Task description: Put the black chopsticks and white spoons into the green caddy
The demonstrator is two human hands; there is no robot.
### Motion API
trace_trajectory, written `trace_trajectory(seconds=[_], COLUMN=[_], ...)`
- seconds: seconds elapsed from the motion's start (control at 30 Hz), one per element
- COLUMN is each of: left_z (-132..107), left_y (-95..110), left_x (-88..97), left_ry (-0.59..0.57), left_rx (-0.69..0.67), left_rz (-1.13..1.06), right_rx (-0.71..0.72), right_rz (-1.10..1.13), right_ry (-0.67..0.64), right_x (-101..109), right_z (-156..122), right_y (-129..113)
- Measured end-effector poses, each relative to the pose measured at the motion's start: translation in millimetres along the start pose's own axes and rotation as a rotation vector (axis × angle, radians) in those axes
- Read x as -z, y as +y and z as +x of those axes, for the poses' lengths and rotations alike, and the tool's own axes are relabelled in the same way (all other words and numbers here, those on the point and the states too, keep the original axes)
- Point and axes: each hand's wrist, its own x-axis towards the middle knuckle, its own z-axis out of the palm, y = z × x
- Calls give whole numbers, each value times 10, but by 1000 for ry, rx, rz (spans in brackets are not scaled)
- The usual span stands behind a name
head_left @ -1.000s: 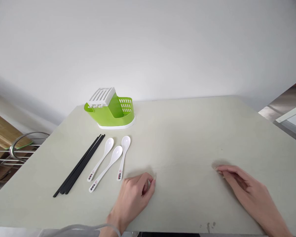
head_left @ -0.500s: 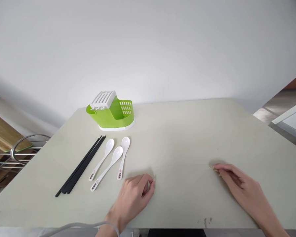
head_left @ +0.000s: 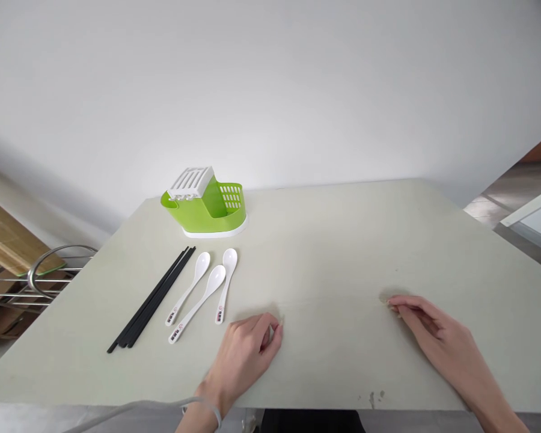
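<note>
My left hand (head_left: 247,349) rests on the table near its front edge, loosely closed, with nothing visible in the fingers. Just beyond it, to the left, lie three white spoons: a left spoon (head_left: 188,288), a middle spoon (head_left: 199,304) and a right spoon (head_left: 226,285), bowls pointing away from me. Further left is a bundle of several black chopsticks (head_left: 153,300). On the right side of the table, my right hand (head_left: 437,337) lies with thumb and fingertips pressed together; no object shows between them. A green and white utensil holder (head_left: 198,215) stands behind the chopsticks and spoons.
The pale table (head_left: 324,258) meets a white wall (head_left: 297,90) at the back. Off its left side are a metal wire rack (head_left: 40,273) and a wooden board (head_left: 13,234). A grey cable (head_left: 135,407) crosses my left wrist.
The view has shifted slightly, so the table and the things on it appear a little displaced. Both hands keep nearly the same pose, and nothing has been picked up.
</note>
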Motion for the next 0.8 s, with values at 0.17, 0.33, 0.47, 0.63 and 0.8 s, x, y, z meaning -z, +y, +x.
trace_trajectory(seconds=[0.17,0.33,0.47,0.63,0.8], left_z=[1,-130,-282,-330,-421], left_y=[30,-172,-542,-925,-1224], left_x=[61,327,679,1181,1430], left_ry=[-16,30,245,369,70], left_rx=[-14,10,286,679,695], left_rz=[-23,-177,-224,23,339], right_rx=[0,-18,-5,2,7], right_rz=[-4,-4,-3,-9,-22], right_ry=[-9,-36,-28,-38,-27], right_x=[-2,11,10,8,22], right_z=[2,9,9,8,8], right_y=[36,77,89,99,114])
